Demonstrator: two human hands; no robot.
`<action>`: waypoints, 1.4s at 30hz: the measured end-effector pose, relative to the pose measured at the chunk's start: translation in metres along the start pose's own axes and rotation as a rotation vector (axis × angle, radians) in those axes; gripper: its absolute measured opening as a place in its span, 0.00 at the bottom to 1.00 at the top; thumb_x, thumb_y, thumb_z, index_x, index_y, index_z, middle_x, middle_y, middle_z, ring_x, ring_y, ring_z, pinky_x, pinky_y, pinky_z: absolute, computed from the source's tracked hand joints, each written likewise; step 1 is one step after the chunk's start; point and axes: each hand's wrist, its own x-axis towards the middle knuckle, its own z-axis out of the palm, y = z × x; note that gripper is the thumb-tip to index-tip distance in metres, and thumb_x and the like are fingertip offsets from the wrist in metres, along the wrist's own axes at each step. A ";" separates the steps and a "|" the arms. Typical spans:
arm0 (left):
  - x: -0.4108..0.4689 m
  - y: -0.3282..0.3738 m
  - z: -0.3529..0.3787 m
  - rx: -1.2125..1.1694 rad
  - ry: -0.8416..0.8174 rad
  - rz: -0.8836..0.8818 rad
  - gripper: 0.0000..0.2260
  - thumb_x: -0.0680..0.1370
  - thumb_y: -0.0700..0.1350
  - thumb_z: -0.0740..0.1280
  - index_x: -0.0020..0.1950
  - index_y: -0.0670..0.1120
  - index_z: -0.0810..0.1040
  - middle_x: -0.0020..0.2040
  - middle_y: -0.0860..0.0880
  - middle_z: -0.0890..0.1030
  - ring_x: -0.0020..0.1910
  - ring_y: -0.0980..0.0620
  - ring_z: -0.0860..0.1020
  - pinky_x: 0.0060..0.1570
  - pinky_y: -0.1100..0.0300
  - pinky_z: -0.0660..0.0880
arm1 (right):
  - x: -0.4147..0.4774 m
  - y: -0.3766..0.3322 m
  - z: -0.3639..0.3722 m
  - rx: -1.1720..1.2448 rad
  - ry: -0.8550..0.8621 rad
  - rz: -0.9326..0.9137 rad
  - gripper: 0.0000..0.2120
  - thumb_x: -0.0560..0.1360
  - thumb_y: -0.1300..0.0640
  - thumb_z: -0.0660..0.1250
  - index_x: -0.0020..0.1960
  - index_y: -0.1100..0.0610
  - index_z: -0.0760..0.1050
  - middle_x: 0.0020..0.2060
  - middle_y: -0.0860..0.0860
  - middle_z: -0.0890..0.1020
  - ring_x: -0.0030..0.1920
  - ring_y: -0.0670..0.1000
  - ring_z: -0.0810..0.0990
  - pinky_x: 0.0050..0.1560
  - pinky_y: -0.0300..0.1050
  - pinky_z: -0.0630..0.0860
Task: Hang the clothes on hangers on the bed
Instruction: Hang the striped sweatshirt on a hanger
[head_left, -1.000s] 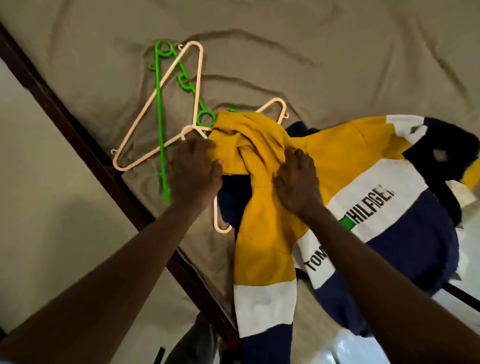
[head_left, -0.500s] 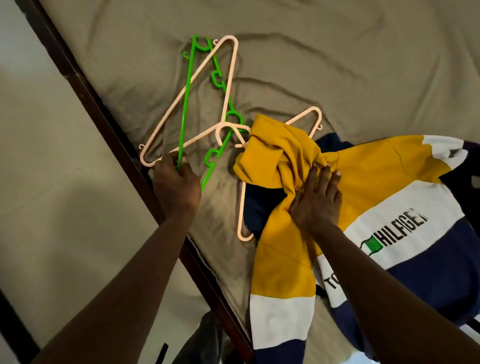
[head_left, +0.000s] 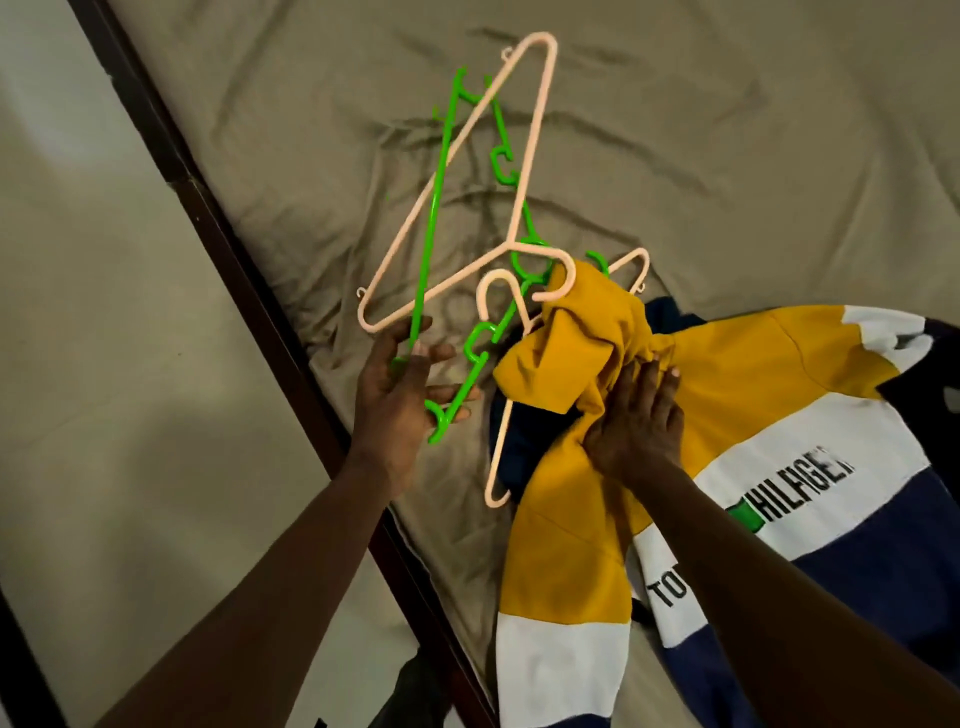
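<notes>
Left hand (head_left: 402, 387): grasping the green hanger (head_left: 435, 208) at its lower corner. Fingers are spread and loosely curled around the plastic, thumb up along the long bar.

Right hand (head_left: 641, 415): flat, fingers straight, pressing down on bunched yellow fabric near the collar of the Tommy Hilfiger sweatshirt (head_left: 727, 374). It grasps nothing.

The green hanger is tangled with a loose pink hanger (head_left: 529, 156). The pink one lies across it, and the pink hook sits against the yellow bunch. Both hangers throw shadows on the sheet beside them.

The second pink hanger (head_left: 498, 452) is partly inside the sweatshirt. Its hook sticks out at the neck, just left of the bunched fabric. One arm runs down, exposed, along the navy lining. The other tip pokes out above the yellow shoulder.

The sweatshirt is yellow, white and navy colour-block and lies front up on the right side of the bed. One sleeve trails over the bed edge at bottom centre.

All of it sits on a wrinkled tan bed sheet (head_left: 727, 130). A dark wooden bed rail (head_left: 208, 208) runs diagonally on the left, with pale floor (head_left: 78, 364) beyond it.
</notes>
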 end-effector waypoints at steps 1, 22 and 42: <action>0.005 0.000 0.005 0.081 0.011 0.062 0.10 0.86 0.47 0.62 0.67 0.55 0.76 0.58 0.46 0.84 0.43 0.37 0.86 0.36 0.49 0.82 | 0.000 0.002 0.001 0.000 -0.001 -0.004 0.49 0.68 0.30 0.30 0.82 0.56 0.30 0.81 0.59 0.33 0.80 0.65 0.32 0.79 0.63 0.45; -0.077 -0.017 0.059 0.367 0.040 0.354 0.20 0.83 0.55 0.62 0.75 0.55 0.73 0.55 0.51 0.85 0.54 0.50 0.85 0.47 0.43 0.84 | -0.044 -0.030 -0.090 1.063 0.270 -0.304 0.16 0.75 0.60 0.74 0.60 0.49 0.75 0.44 0.38 0.78 0.45 0.43 0.79 0.47 0.44 0.79; -0.022 0.061 -0.007 0.943 0.094 0.819 0.20 0.83 0.41 0.66 0.75 0.50 0.75 0.47 0.53 0.87 0.41 0.56 0.83 0.48 0.68 0.75 | -0.037 -0.075 -0.137 1.169 -0.083 -0.403 0.11 0.77 0.66 0.70 0.57 0.56 0.85 0.48 0.54 0.87 0.47 0.48 0.84 0.51 0.41 0.80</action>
